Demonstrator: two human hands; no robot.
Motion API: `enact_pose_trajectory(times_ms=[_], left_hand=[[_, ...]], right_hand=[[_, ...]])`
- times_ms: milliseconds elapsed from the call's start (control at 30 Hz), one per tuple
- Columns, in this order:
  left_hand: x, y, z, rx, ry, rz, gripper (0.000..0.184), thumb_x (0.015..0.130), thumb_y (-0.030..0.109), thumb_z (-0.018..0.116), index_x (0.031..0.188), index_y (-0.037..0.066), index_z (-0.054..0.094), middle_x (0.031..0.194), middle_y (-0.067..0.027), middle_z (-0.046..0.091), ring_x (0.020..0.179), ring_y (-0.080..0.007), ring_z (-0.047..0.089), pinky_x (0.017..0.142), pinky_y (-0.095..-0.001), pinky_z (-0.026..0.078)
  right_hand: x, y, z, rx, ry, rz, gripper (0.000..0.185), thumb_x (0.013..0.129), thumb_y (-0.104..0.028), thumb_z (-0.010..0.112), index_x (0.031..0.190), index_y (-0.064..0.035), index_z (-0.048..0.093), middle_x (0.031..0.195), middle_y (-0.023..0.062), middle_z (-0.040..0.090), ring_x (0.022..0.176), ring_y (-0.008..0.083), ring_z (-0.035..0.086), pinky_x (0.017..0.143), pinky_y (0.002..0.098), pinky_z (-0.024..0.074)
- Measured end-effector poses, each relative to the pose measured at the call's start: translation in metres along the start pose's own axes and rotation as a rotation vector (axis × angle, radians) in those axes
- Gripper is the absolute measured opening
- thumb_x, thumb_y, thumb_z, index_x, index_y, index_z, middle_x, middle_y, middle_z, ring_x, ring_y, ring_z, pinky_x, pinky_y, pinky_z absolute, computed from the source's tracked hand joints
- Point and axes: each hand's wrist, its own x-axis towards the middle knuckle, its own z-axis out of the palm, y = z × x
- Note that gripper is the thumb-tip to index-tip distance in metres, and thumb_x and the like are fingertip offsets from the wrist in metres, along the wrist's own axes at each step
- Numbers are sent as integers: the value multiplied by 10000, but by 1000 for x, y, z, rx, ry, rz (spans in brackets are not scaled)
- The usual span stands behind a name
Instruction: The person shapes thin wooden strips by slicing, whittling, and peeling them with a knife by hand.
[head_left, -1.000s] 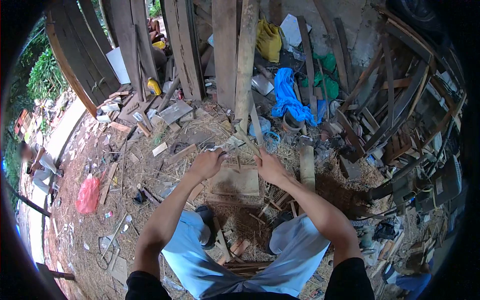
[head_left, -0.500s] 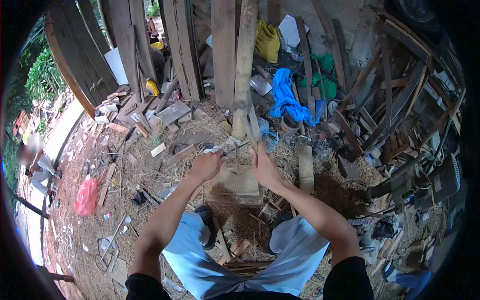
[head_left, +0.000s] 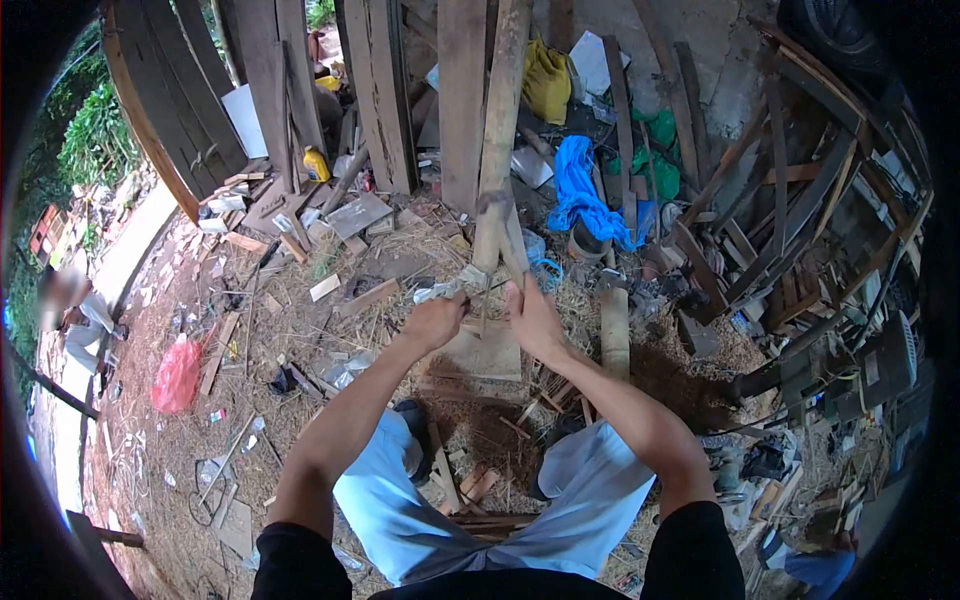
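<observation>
Littered ground (head_left: pixel 300 385), bearing a wooden block (head_left: pixel 482 360). Wooden-handled tool (head_left: pixel 517 266), angled away beyond the block's far edge, clasped in closed right hand (head_left: pixel 536 318). Left hand (head_left: pixel 434 322), fisted near the far left corner around a thin dark rod (head_left: pixel 492 288), partly hidden.

Pale wooden handle (head_left: pixel 516 262), steeply tilted

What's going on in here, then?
Someone is working with bare hands near a wooden block on the littered ground. The right hand grips what looks like a hammer, pointing away from the body. The left hand is closed on a thin piece, too small to make out. Another person is off to the left.
</observation>
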Motion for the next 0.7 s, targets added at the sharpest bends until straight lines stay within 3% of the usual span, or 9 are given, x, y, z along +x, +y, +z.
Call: enact_pose_trajectory(times_ms=[33, 167, 233, 267, 333, 400, 433, 500, 700], left_hand=[[2, 2, -3, -10, -9, -15, 329, 920, 322, 402, 1009, 10, 460, 746, -229, 612, 739, -409, 606, 653, -508, 482], [4, 4, 9, 4, -34, -17, 363, 932, 344, 359, 1102, 31, 430, 790, -246, 612, 758, -418, 610, 668, -518, 490], [-2, -3, 27, 83, -29, -5, 356, 929, 337, 376, 1085, 24, 441, 747, -252, 605, 716, -423, 604, 630, -518, 484], [-5, -6, 35, 149, -27, 0, 349, 926, 331, 393, 1068, 17, 451, 705, -259, 597, 674, -428, 599, 593, -518, 478], [-10, -7, 33, 110, 7, 14, 366, 926, 343, 391, 1064, 10, 457, 674, -251, 594, 638, -432, 597, 575, -515, 480], [-8, -12, 29, 105, -165, -51, 406, 939, 364, 338, 1199, 60, 403, 844, -246, 611, 780, -435, 604, 678, -501, 496], [-8, -13, 29, 107, -169, -54, 406, 939, 364, 338, 1199, 60, 403, 844, -246, 611, 780, -435, 604, 678, -501, 496], [-7, -15, 32, 110, -51, 18, 387, 935, 353, 343, 1150, 42, 423, 841, -253, 608, 773, -432, 602, 682, -495, 493], [8, -18, 36, 68, -58, -8, 358, 933, 339, 352, 1057, 17, 449, 807, -256, 605, 759, -402, 607, 658, -484, 490]], right_hand=[[1, -2, -2, 36, 99, -62, 309, 931, -256, 378, 1040, 28, 432, 731, 287, 558, 696, 435, 574, 631, 495, 423], [10, 46, 34, -40, 65, -80, 331, 925, -250, 375, 1058, 49, 426, 786, 296, 568, 761, 436, 579, 665, 502, 431], [16, 59, 43, -187, -355, 100, 361, 916, -241, 379, 1086, 74, 422, 841, 301, 574, 827, 428, 578, 695, 495, 442], [17, 61, 47, -189, -355, 87, 361, 916, -241, 379, 1086, 74, 422, 841, 301, 574, 827, 428, 578, 695, 495, 442], [14, 62, 51, -219, -282, 54, 373, 907, -243, 397, 1103, 72, 433, 880, 287, 583, 860, 415, 577, 706, 479, 451], [15, 63, 52, -194, -289, 41, 363, 909, -249, 400, 1084, 67, 444, 862, 280, 587, 850, 418, 578, 709, 479, 450], [17, 63, 53, -171, -290, 26, 355, 910, -254, 403, 1064, 61, 455, 844, 272, 591, 839, 420, 578, 712, 479, 450], [14, 58, 55, -139, -227, 38, 347, 911, -259, 408, 1039, 58, 465, 815, 268, 592, 815, 425, 579, 699, 481, 449], [6, 22, 28, -27, 46, 34, 329, 914, -268, 411, 976, 50, 471, 744, 251, 586, 734, 428, 578, 654, 500, 439]])
